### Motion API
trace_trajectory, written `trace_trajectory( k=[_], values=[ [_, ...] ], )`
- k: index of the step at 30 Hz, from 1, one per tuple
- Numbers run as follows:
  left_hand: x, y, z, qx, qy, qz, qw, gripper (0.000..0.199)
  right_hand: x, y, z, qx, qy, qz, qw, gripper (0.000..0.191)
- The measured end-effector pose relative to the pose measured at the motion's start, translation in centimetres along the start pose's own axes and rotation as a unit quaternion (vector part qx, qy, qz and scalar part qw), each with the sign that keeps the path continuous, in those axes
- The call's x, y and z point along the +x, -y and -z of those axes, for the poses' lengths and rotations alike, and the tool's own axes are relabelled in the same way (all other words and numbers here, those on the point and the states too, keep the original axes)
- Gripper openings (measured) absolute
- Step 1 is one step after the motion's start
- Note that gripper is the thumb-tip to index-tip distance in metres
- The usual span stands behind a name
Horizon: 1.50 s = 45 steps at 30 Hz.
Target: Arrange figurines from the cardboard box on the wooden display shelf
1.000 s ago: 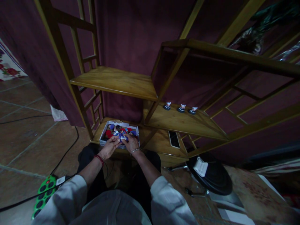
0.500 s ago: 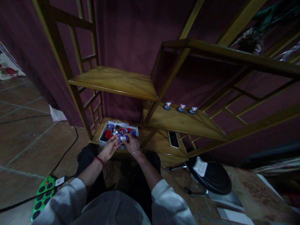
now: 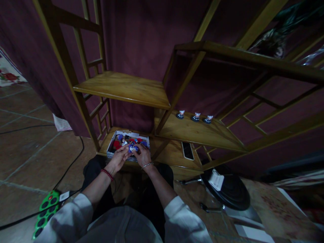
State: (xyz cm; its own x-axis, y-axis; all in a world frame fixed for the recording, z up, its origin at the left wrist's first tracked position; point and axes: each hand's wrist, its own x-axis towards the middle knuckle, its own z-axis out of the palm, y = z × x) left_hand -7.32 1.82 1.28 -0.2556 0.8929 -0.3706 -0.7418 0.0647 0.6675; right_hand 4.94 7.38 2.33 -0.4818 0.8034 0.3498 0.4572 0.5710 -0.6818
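A small purple and white figurine (image 3: 133, 148) is held between both hands over the front of a shallow white box (image 3: 109, 148). My left hand (image 3: 119, 159) grips its left side with the fingertips, and my right hand (image 3: 143, 156) pinches its right side. Inside the box lie several small red, purple and dark figures (image 3: 117, 144), partly hidden by the hands. Three small white and dark figurines stand in a row on the right shelf (image 3: 202, 133): one at the left (image 3: 180, 114), one in the middle (image 3: 196, 117), one at the right (image 3: 208, 119).
A phone (image 3: 187, 150) lies on the bottom shelf, right of the box. The upper left shelf (image 3: 124, 88) juts out above the box. A black round stool (image 3: 227, 189) stands at the right. On the floor at lower left are a green power strip (image 3: 45, 214) and black cables.
The figurine has turned slightly between the fingers. Both hands stay in nearly the same place over the box.
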Motion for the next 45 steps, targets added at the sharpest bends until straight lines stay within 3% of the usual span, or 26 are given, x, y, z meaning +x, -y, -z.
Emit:
trace_trajectory(
  k=[10, 17, 23, 33, 42, 45],
  values=[
    [-0.8, 0.0, -1.4, -0.008, -0.009, -0.006, 1.0, 0.013, 0.6, 0.5, 0.9, -0.028, 0.03, 0.034, 0.999, 0.024],
    [-0.7, 0.3, -0.9, -0.012, -0.02, 0.001, 1.0, 0.01, 0.3, 0.5, 0.9, -0.035, 0.037, 0.04, 0.998, 0.021],
    [-1.0, 0.3, -1.1, -0.02, 0.01, 0.006, 1.0, 0.014, 0.5, 0.9, 1.5, -0.012, 0.051, 0.054, 0.997, 0.021],
    [-1.5, -0.4, -3.2, -0.065, -0.03, 0.001, 0.997, 0.015, 0.3, 1.1, 1.3, 0.003, -0.052, 0.037, 0.998, 0.025],
    [-2.2, -0.3, -4.1, -0.061, -0.024, -0.025, 0.998, 0.014, 0.1, 0.9, 1.0, 0.05, -0.063, 0.016, 0.997, 0.023],
    [-2.2, -0.5, -4.3, -0.057, -0.063, -0.034, 0.996, 0.015, -0.1, 2.5, 1.6, 0.058, -0.128, -0.005, 0.99, 0.03]
  ],
)
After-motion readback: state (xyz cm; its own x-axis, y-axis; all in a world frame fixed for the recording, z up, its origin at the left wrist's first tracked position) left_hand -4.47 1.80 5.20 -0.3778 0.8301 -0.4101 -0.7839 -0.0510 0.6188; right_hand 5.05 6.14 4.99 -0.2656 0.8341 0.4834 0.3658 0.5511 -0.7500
